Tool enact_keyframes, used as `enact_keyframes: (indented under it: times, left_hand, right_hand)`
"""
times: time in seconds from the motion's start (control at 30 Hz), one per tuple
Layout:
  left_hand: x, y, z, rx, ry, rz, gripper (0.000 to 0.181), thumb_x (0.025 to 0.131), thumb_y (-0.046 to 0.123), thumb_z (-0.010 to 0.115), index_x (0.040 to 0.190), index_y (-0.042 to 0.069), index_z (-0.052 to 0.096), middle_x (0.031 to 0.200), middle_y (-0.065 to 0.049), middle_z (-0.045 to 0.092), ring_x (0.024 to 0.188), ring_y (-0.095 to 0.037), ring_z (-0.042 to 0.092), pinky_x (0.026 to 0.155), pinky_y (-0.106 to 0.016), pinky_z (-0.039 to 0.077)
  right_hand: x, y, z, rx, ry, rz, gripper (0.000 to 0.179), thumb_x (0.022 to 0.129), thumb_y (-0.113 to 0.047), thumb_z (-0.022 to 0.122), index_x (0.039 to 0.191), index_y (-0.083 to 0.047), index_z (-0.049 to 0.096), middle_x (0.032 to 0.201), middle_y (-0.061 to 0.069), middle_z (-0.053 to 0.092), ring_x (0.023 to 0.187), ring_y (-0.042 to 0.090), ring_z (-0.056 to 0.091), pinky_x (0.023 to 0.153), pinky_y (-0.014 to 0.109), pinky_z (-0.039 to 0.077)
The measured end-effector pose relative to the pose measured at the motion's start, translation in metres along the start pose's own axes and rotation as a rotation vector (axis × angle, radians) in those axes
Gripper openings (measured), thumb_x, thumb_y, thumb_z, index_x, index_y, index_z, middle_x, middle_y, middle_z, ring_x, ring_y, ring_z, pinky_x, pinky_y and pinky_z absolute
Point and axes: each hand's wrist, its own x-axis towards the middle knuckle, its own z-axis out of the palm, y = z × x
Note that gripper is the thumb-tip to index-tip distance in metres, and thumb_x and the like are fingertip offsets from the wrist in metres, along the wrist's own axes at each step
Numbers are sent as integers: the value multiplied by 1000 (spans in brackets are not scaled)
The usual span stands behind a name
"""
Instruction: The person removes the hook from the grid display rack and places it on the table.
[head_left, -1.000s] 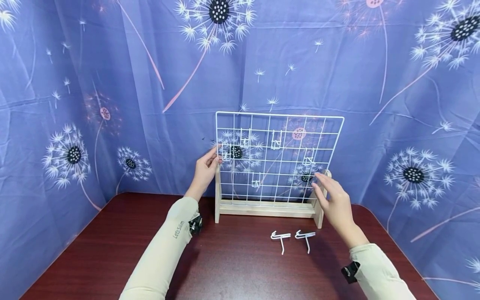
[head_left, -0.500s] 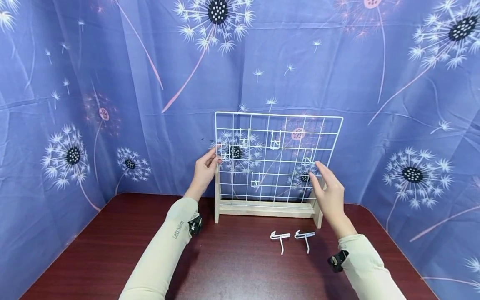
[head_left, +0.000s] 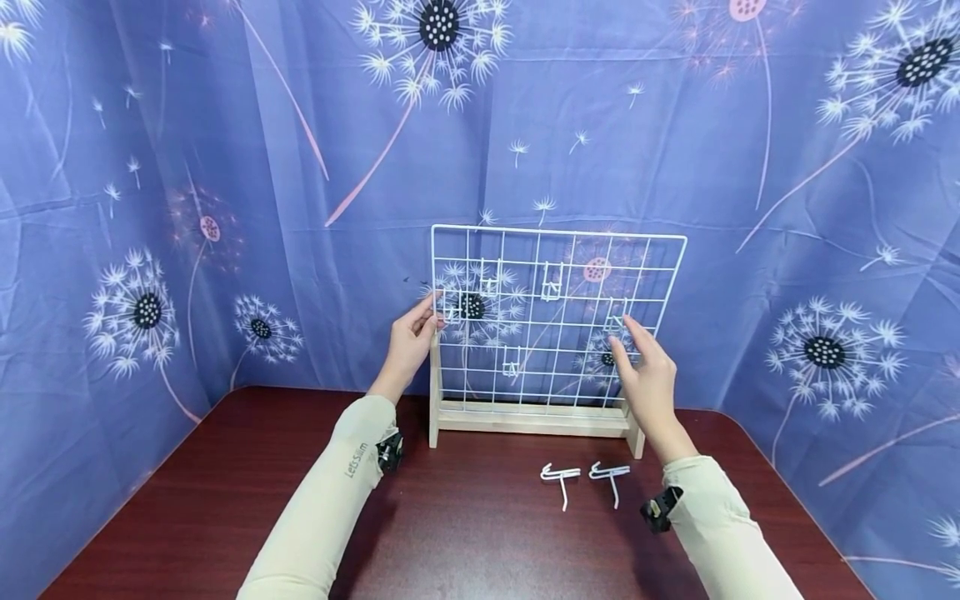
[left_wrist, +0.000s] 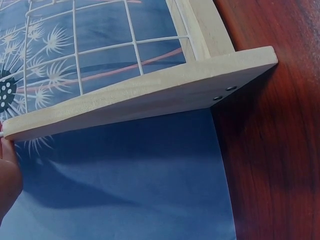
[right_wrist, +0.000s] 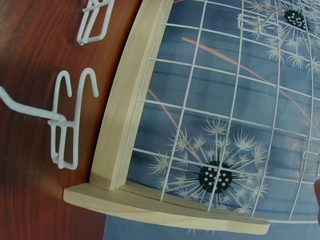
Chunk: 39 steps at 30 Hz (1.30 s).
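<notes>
A white wire grid panel stands upright in a wooden base, with several white wire hooks hung on it. My left hand holds the panel's left edge, beside one hung hook. In the left wrist view its fingers show at the top of the wooden upright. My right hand is raised before the panel's right part, thumb and index apart, fingertips right at another hook. Only a sliver of that hand shows in the right wrist view.
Two loose white hooks, a left one and a right one, lie on the dark red table before the base. A blue curtain with dandelion prints hangs behind and at both sides.
My right hand has moved left and slightly up, from the panel's right edge to the hook there. The left hand stays at the left edge.
</notes>
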Motion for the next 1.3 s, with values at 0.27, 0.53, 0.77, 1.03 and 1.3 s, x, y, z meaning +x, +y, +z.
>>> enact_keyframes:
  times: [0.27,0.53,0.77,1.03,1.3]
  left_hand:
    - [7,-22,-1,-27,0,-31,44,97,-3,49,139,9,52,107,-29,60,102,-43,58,91,-41,51]
    - [0,2,1,-28,-25,-38,44,97,-8,46,141,1,47,108,-35,57,104,-49,55,94,-51,48]
    - [-2,8,2,-40,-27,-26,45,96,-9,46,140,-1,46,107,-37,56,104,-51,54,94,-52,47]
    - [-2,3,1,-40,-29,-12,44,97,-9,47,140,-1,47,108,-38,56,103,-51,55,94,-58,45]
    - [-1,2,0,-21,-18,2,43,96,-8,47,139,-1,48,108,-36,57,101,-50,55,91,-48,50]
  right_hand:
    - [1,4,3,44,-9,81,36,90,-7,66,126,0,63,121,18,64,99,38,64,89,16,45]
    - [3,4,6,44,-24,96,34,92,-7,65,125,-2,64,122,16,64,102,35,64,87,40,51]
    - [6,3,10,36,-12,122,30,93,-9,64,122,0,66,120,17,65,100,35,65,85,47,52]
    - [7,1,15,38,38,158,27,92,-6,63,118,-1,69,115,17,67,97,31,67,82,44,52]
    - [7,2,17,41,62,159,24,93,-6,62,115,-2,71,113,16,69,95,28,68,83,26,53]
